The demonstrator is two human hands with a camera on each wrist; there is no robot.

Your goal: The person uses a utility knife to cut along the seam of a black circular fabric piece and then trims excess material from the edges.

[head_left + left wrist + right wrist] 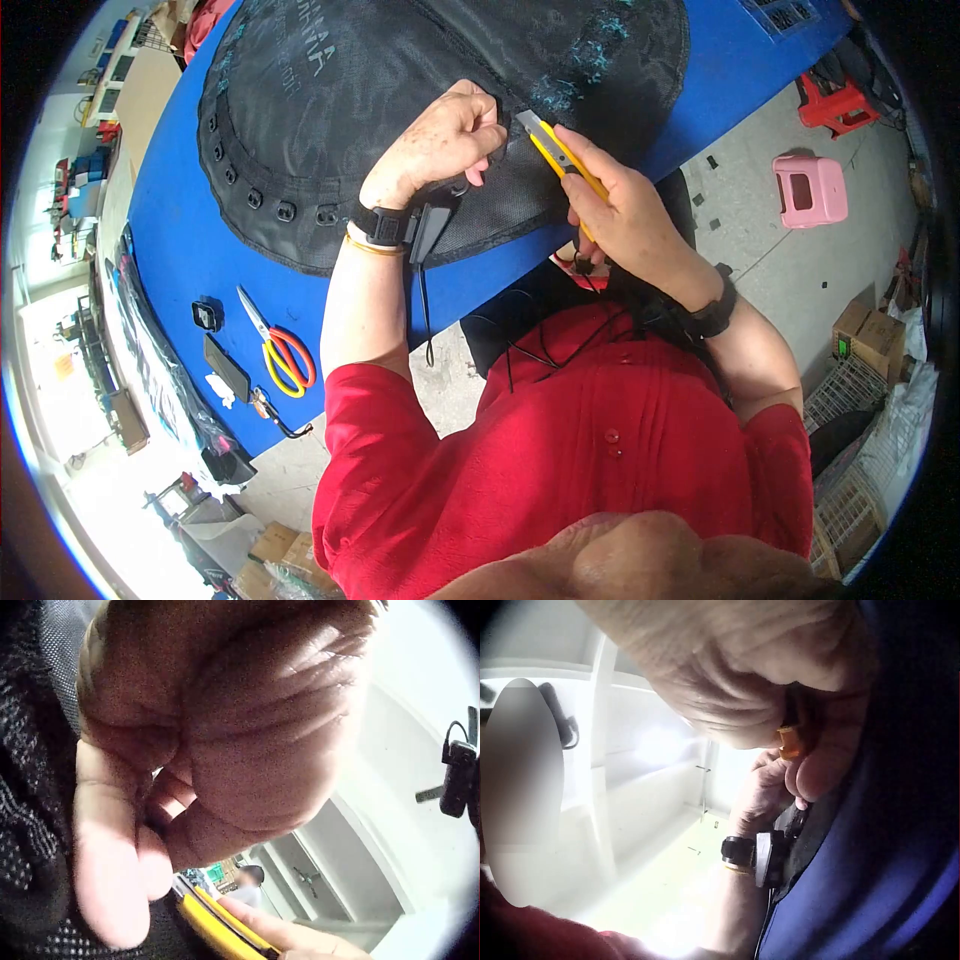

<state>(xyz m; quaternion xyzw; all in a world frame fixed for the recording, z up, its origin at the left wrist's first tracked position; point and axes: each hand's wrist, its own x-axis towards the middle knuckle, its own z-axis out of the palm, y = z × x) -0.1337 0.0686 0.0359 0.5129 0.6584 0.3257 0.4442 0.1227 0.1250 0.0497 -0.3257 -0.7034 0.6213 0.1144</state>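
Note:
A large rounded piece of black mesh fabric (330, 130), with pale printed letters and a row of black eyelets along its edge, lies on a blue table (170, 230). My left hand (440, 145) pinches the fabric near its middle seam, fingers curled and thumb against a finger. In my right hand (630, 220) is a yellow utility knife (552, 148), its blade out and pointing at the fabric beside the left fingertips. The left wrist view shows the knife (214, 926) close beside the left thumb (112, 885). Only the knife's orange-looking end (789, 742) shows in the right wrist view.
Scissors (285, 355) with red and yellow handles lie at the table's left, by a dark flat rectangular object (227, 367) and a small black square item (206, 315). A pink stool (812, 190) and a red stool (838, 105) stand on the floor to the right.

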